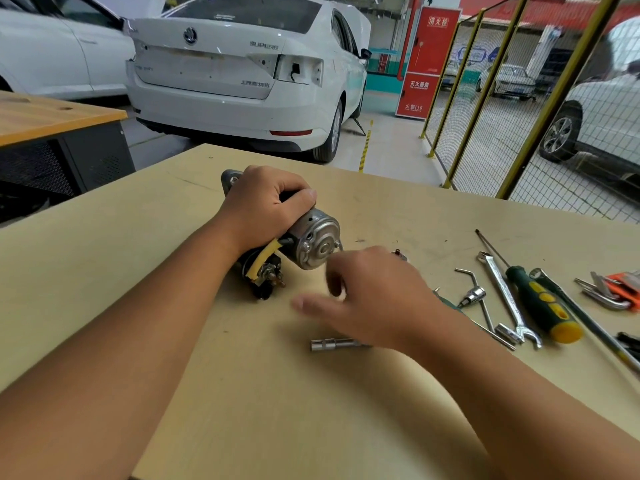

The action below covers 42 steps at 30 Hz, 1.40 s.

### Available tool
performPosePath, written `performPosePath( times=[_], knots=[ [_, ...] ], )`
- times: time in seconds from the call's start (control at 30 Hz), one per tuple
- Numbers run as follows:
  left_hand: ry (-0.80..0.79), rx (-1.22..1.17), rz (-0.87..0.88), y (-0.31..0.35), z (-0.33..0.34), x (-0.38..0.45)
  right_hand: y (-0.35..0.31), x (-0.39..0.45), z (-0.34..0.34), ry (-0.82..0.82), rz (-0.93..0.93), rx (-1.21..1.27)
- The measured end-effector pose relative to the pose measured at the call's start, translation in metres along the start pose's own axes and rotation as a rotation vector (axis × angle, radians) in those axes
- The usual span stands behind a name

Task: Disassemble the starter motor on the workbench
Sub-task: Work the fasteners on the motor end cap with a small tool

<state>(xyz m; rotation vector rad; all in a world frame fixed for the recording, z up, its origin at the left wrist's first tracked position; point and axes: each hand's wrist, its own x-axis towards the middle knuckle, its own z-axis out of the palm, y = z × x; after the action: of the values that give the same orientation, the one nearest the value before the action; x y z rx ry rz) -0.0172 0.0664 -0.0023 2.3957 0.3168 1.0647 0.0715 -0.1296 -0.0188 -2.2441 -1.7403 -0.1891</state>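
Left hand [266, 206] grips the starter motor [313, 239] mid-frame; blurred right hand [374, 299] hovers below it, fingers loose, holding nothing.

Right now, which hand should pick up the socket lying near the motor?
Right. The right hand hovers empty just above the socket, while the left hand grips the starter motor, steadying it on the workbench.

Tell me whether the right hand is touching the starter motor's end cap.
Cannot tell. In the head view the right hand is motion-blurred just in front of the starter motor; no contact or gap shows plainly. The left hand grips the motor body.
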Motion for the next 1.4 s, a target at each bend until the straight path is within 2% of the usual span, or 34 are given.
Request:
performPosePath(
  times=[0.07,0.13,0.27,0.4,0.53,0.97,1.27,1.4],
  knots=[
    [-0.003,0.001,-0.002,-0.001,0.000,0.000,0.001,-0.002,-0.004,-0.219,-0.183,0.052],
    [-0.005,0.004,0.002,-0.001,0.000,0.000,0.005,0.001,-0.002,-0.277,-0.207,0.064],
    [-0.001,0.003,0.007,0.001,-0.001,0.000,0.018,0.009,0.006,-0.158,-0.123,0.028],
    [-0.003,0.007,0.007,0.003,-0.001,-0.001,0.032,0.011,0.014,-0.056,0.059,0.053],
    [-0.009,0.017,0.009,0.004,-0.001,-0.001,0.029,0.015,0.021,0.113,0.200,0.114],
    [-0.004,0.011,-0.012,0.005,-0.001,0.000,0.022,0.014,0.016,0.123,0.075,-0.001],
    [0.000,0.018,-0.012,0.006,0.000,0.000,0.013,0.015,0.019,0.215,0.151,0.028],
    [0.022,0.035,-0.020,0.005,0.000,0.000,0.014,0.013,0.015,0.126,0.143,-0.072]
  ],
)
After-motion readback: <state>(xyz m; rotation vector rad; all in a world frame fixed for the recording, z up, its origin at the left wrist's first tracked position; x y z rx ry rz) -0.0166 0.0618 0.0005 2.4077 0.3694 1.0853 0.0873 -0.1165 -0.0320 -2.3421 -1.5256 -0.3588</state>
